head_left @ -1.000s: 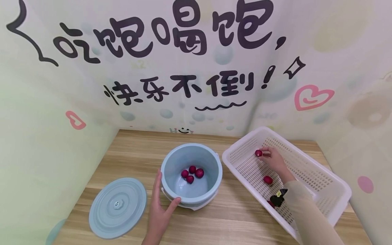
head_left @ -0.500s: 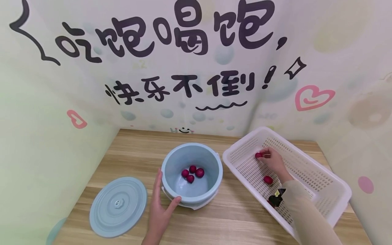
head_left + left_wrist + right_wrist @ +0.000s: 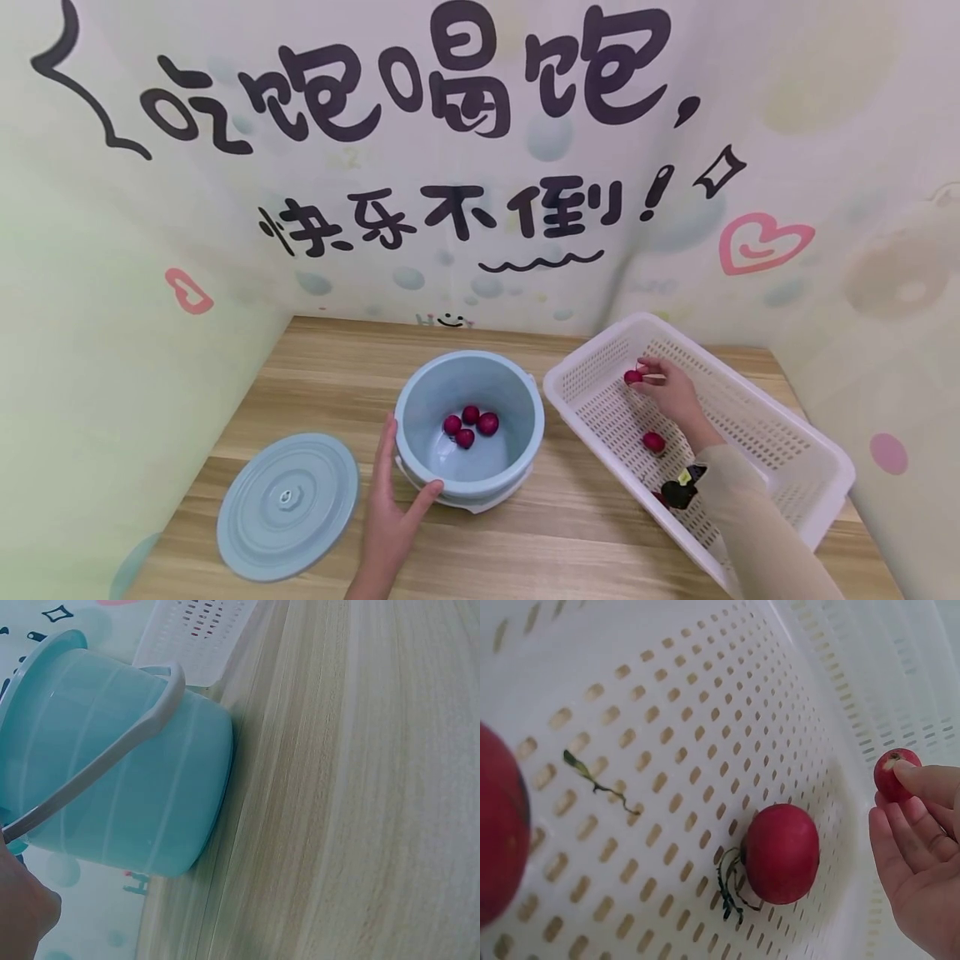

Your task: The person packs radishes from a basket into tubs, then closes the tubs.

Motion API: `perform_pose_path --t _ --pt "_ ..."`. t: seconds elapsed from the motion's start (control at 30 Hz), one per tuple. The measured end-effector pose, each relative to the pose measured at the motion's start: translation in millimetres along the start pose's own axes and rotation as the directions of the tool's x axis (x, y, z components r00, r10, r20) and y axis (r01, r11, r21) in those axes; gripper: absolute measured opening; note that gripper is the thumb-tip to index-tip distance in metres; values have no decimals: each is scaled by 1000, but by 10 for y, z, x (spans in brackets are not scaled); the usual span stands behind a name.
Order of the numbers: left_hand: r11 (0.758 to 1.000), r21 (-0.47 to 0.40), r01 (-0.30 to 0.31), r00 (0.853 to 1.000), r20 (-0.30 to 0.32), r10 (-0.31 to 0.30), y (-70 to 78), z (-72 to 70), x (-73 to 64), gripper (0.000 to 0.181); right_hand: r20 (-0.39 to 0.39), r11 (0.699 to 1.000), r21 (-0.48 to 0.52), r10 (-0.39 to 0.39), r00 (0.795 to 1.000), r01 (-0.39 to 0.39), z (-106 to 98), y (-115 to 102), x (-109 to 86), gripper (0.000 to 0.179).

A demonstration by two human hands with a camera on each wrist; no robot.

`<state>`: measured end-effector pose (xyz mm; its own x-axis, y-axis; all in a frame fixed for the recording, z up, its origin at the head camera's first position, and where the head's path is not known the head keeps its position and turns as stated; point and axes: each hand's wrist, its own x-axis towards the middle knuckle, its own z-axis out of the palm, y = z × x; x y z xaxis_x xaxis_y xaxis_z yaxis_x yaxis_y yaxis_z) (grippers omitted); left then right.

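My right hand pinches a red radish between thumb and fingertips, over the far end of a white perforated basket. In the right wrist view the held radish shows a pale spot at its top beside the thumb. Another radish lies on the basket floor, and a further one is partly cut off by that view's left edge. My left hand rests against a light blue bucket, thumb and fingers spread along its side. Several radishes sit inside the bucket.
A round blue lid lies flat on the wooden table, left of the bucket. The bucket's pale handle hangs down its side. Loose stem bits lie in the basket. A printed cloth wall stands behind the table.
The held radish has shifted and turned slightly between the right fingertips, with a thin strand now showing above it. The left hand and the bucket have stayed in place.
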<state>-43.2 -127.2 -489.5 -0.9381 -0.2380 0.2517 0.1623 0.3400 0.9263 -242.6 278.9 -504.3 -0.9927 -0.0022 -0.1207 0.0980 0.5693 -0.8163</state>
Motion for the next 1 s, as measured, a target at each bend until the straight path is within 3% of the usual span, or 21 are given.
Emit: perform_pose_path --t 0.33,0.7,1.0 --pt "1000 7 1 1000 3 -1 -5 2 7 95 11 997 -44 -64 998 64 -46 -65 -32 43" --pt "1000 4 -9 1000 -1 9 -18 7 9 96 20 990 10 -138 990 138 -95 -221 -83 42" --pt "1000 6 -2 1000 -5 2 -18 4 8 96 53 986 69 -158 986 154 -91 -440 -135 41"
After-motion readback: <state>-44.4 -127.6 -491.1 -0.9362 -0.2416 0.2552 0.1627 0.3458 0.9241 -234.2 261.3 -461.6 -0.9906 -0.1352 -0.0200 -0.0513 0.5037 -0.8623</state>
